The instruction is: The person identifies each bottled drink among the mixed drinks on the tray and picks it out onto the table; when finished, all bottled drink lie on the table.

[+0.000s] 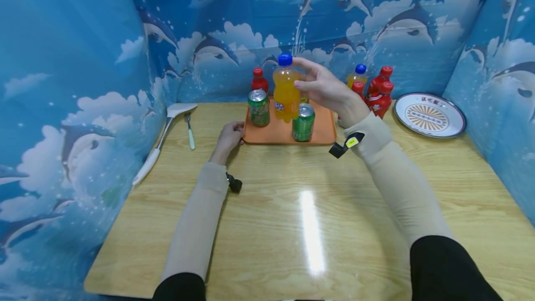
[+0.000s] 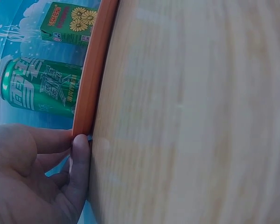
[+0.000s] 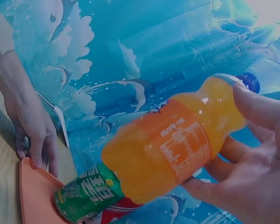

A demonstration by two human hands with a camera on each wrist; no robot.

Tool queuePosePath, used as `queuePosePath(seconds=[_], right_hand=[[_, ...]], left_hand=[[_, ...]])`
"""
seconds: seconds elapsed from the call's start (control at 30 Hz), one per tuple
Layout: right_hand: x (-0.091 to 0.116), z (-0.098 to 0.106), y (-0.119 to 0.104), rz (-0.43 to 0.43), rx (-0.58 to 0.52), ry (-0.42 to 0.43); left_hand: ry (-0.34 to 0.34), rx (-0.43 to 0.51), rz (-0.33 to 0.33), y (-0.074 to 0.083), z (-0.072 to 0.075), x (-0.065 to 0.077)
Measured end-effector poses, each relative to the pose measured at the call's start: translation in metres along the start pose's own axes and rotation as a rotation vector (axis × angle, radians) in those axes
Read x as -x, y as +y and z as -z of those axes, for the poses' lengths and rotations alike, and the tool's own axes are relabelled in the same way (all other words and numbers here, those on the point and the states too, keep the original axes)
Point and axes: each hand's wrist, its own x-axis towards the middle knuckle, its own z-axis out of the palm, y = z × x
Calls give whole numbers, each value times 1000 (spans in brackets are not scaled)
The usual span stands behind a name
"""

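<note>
My right hand (image 1: 323, 85) grips an orange soda bottle (image 1: 286, 92) with a blue cap, held upright above the orange tray (image 1: 317, 134). In the right wrist view the thumb lies near the bottle's neck and the fingers wrap its far side. My left hand (image 1: 229, 139) pinches the tray's left front corner between thumb and fingers. Two green soda cans stand on the tray, one can (image 1: 259, 108) at the left and another can (image 1: 303, 123) at front right. A red bottle (image 1: 259, 80) is behind the left can. The left wrist view shows a green drink carton (image 2: 69, 23), mostly hidden from the head view.
Right of the tray, partly behind my right arm, stand several red bottles (image 1: 379, 99) and another orange bottle (image 1: 356, 76). A white plate (image 1: 429, 115) lies at the far right. At left lie a spatula (image 1: 160, 140) and a small fork (image 1: 190, 132). Dolphin-print cloth (image 1: 234, 8) walls the table.
</note>
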Motion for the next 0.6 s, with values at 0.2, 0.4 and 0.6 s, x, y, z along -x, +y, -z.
queuePosePath(seconds=[0.2, 0.4, 0.6], right_hand=[[15, 12, 2, 99, -74, -106], [30, 26, 2, 156, -123, -86], [49, 41, 1, 204, -148, -86]], left_hand=[[0, 3, 7, 1, 0, 0], [6, 1, 9, 1, 0, -1], [3, 6, 13, 1, 0, -1]])
